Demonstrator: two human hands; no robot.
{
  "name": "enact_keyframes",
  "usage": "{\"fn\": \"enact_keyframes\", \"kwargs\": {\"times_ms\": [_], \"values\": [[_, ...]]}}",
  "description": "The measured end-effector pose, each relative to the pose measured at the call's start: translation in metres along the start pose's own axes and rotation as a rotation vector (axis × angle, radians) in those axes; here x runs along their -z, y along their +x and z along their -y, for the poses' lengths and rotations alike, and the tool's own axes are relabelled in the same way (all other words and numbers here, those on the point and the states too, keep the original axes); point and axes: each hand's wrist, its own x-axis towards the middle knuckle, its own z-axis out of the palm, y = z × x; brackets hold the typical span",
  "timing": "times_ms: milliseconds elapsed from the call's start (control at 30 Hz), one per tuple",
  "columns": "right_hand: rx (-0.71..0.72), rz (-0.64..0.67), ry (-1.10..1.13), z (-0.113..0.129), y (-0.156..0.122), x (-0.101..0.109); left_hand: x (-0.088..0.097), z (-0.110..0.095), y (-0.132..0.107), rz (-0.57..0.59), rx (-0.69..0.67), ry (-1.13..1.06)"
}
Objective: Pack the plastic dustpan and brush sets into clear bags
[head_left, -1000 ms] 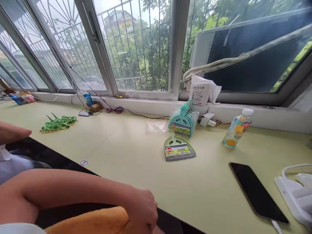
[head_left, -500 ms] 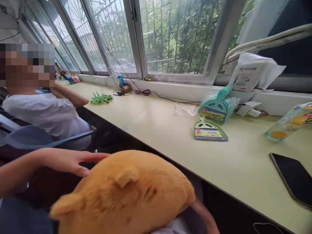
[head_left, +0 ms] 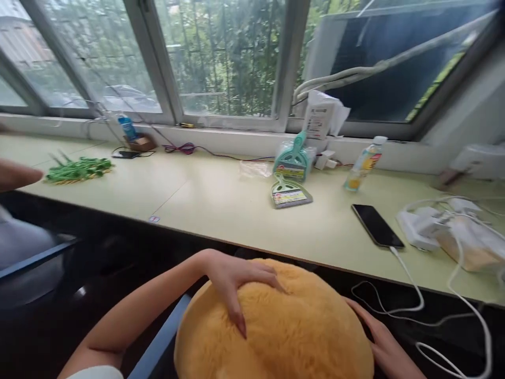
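Note:
A yellow-orange fluffy plush toy (head_left: 307, 326) is in front of me, below the desk's front edge. My left hand (head_left: 244, 284) grips its top from the left, thumb and fingers spread and the fingertips sunk into the fur. Against the plush toy's right side lies my right hand (head_left: 381, 337), its fingers partly hidden behind the bulge. The toy's lower part is cut off by the bottom of the view.
A long pale desk (head_left: 221, 210) runs under the windows. On it are a small dustpan set (head_left: 291, 196), teal dustpans (head_left: 292, 160), a bottle (head_left: 365, 166), a phone (head_left: 377, 225) on a white cable, chargers (head_left: 428, 226) and green bundles (head_left: 81, 168). A co-worker's arm (head_left: 18, 176) shows at left.
My view has swung right. My left hand has moved from beside the plush toy onto its top. The toy has turned, and its ears, visible before, no longer show.

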Motion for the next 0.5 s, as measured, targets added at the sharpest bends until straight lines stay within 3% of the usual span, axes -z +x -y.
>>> {"fn": "enact_keyframes", "kwargs": {"times_ms": [133, 200, 300, 333, 400, 433, 500], "values": [[0.112, 0.150, 0.043, 0.078, 0.011, 0.029, 0.000, 0.017, 0.024, 0.133, -0.160, 0.006], [0.256, 0.218, -0.025, 0.119, 0.041, 0.040, -0.005, 0.024, 0.041, 0.260, -0.245, -0.079], [0.535, 0.229, -0.027, 0.175, 0.113, 0.042, -0.018, 0.041, 0.076, 0.473, -0.296, -0.211], [0.623, 0.138, 0.007, 0.189, 0.144, 0.041, -0.023, 0.049, 0.088, 0.516, -0.289, -0.230], [0.669, -0.218, 0.041, 0.208, 0.210, 0.040, -0.032, 0.067, 0.110, 0.593, -0.272, -0.244], [0.600, -0.491, 0.043, 0.212, 0.243, 0.042, -0.035, 0.077, 0.119, 0.633, -0.261, -0.242], [0.224, -1.066, 0.153, 0.207, 0.302, 0.054, -0.035, 0.094, 0.130, 0.724, -0.216, -0.232]]}}
